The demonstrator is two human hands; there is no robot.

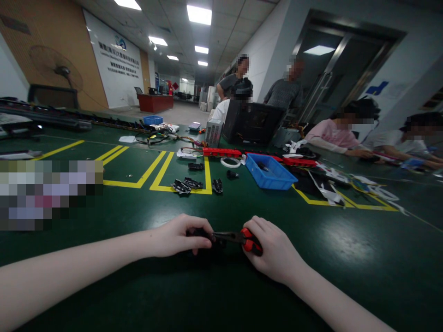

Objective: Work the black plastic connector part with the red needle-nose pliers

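My right hand (272,249) is closed around the red-and-black handles of a pair of needle-nose pliers (230,236). The jaws point left and meet a small black part (200,234), whose exact kind I cannot make out. My left hand (182,236) pinches that part between thumb and fingers, low over the green table (145,295), and covers much of it. Beyond the hands, similar-looking black plastic pieces (187,185) lie in a small group on the table, partly over a yellow tape line.
A blue bin (272,173) with a dark item inside stands ahead, right of centre. Behind it are red strips (221,152), a white tape roll (230,162) and a black computer case (254,122). Cables and white scraps lie to the right. Several people are across the table.
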